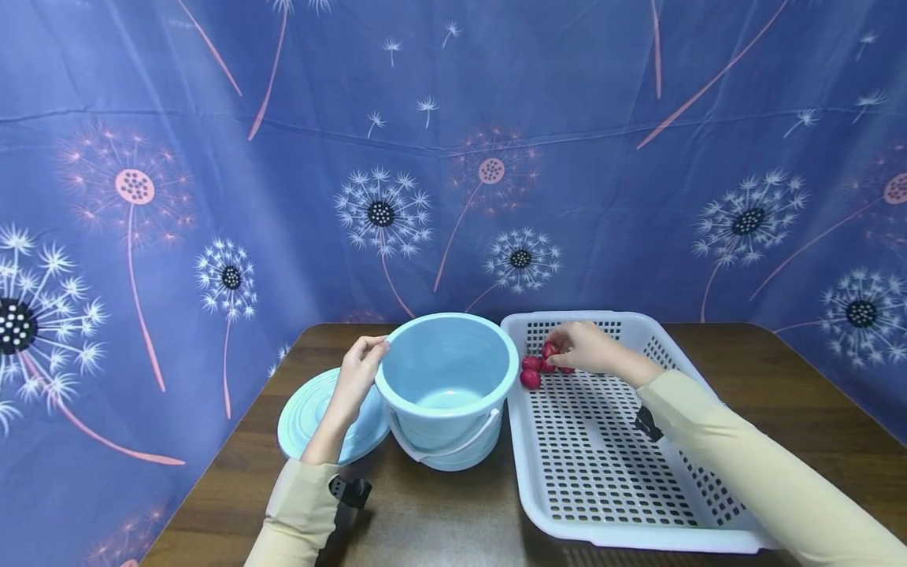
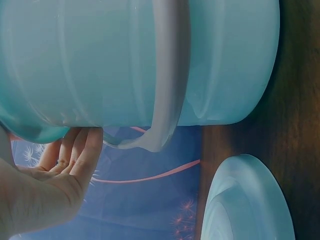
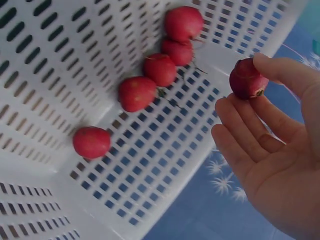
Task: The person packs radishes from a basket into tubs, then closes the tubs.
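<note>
My right hand (image 1: 588,348) is over the far left part of a white plastic basket (image 1: 523,472). Between thumb and fingertips it pinches a dark red radish (image 3: 248,80), raised off the basket floor in the right wrist view. Several other red radishes (image 3: 137,93) lie along the basket's side, some with thin root tails. Just left of the basket stands a light blue bucket (image 1: 442,433), upright, and nothing shows inside it. My left hand (image 1: 357,370) holds its left rim, the fingers (image 2: 89,150) against the outer wall.
A round light blue lid (image 1: 301,425) lies flat on the wooden table (image 1: 439,520), left of the bucket. The bucket's white handle (image 1: 460,450) hangs down at the front. Behind the table hangs a blue dandelion-print cloth (image 1: 609,197).
</note>
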`<control>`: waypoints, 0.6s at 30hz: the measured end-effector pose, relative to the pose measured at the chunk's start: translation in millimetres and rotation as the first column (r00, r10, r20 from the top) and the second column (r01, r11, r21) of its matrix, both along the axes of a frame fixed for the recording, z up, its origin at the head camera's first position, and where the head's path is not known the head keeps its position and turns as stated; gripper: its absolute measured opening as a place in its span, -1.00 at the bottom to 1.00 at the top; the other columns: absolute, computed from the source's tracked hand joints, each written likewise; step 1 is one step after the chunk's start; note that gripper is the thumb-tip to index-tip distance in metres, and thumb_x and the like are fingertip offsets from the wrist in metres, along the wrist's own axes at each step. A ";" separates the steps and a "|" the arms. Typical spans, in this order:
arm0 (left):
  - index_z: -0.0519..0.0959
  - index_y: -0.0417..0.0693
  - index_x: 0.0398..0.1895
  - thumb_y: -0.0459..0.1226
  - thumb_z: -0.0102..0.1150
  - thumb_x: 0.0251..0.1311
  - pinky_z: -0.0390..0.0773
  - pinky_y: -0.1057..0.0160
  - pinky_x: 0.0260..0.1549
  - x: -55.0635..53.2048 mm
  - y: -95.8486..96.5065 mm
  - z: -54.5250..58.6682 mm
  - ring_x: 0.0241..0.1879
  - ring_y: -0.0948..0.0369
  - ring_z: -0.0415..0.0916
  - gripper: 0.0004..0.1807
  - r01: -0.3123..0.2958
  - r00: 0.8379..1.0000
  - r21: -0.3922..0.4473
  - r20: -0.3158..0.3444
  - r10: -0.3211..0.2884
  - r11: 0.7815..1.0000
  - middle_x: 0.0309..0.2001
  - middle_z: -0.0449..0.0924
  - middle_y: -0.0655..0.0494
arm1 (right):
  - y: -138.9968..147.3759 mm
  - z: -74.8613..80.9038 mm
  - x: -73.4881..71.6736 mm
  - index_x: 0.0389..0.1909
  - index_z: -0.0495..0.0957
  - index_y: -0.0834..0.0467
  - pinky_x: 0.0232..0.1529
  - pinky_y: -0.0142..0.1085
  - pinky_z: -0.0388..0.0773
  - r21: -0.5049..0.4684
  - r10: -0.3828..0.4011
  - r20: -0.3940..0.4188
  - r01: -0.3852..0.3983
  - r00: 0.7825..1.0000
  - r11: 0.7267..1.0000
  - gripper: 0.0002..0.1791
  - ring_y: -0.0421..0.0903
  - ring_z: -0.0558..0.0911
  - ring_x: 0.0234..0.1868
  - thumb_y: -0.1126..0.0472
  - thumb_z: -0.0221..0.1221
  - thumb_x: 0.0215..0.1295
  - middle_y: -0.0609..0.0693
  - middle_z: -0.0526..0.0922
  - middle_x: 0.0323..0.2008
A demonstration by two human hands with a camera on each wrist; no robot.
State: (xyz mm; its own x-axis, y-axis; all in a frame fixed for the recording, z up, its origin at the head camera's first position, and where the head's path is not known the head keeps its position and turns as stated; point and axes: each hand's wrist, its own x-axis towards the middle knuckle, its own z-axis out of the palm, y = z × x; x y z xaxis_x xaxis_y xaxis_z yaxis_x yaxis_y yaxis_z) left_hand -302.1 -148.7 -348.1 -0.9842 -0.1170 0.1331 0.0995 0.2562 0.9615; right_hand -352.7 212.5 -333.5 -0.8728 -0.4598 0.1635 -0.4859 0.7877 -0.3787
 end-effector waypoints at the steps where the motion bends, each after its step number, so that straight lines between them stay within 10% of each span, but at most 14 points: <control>1: 0.41 -0.21 0.11 -0.15 -0.09 0.35 0.49 0.14 -0.02 0.2 0.0 0.3 0.12 0.01 0.41 -0.61 0.001 1.000 -0.001 0.000 -0.001 1.000 0.13 0.46 -0.17 | -0.3 2.1 0.7 -0.12 0.59 0.32 -0.30 -0.23 0.58 -0.002 -0.003 0.002 0.003 1.000 1.000 -0.66 -0.13 0.60 -0.35 0.26 0.29 0.07 0.04 0.67 -0.37; 18: 0.44 -0.20 0.09 -0.15 -0.08 0.35 0.48 0.36 -0.23 0.3 1.5 1.0 -0.07 0.12 0.46 -0.63 -0.017 1.000 0.005 0.003 0.017 1.000 0.02 0.50 -0.15 | -12.6 42.0 2.7 -0.10 0.58 0.27 -0.16 -0.11 0.59 -0.063 0.005 -0.097 -0.011 0.995 0.998 -0.64 -0.02 0.63 -0.23 0.19 0.32 0.08 0.07 0.67 -0.29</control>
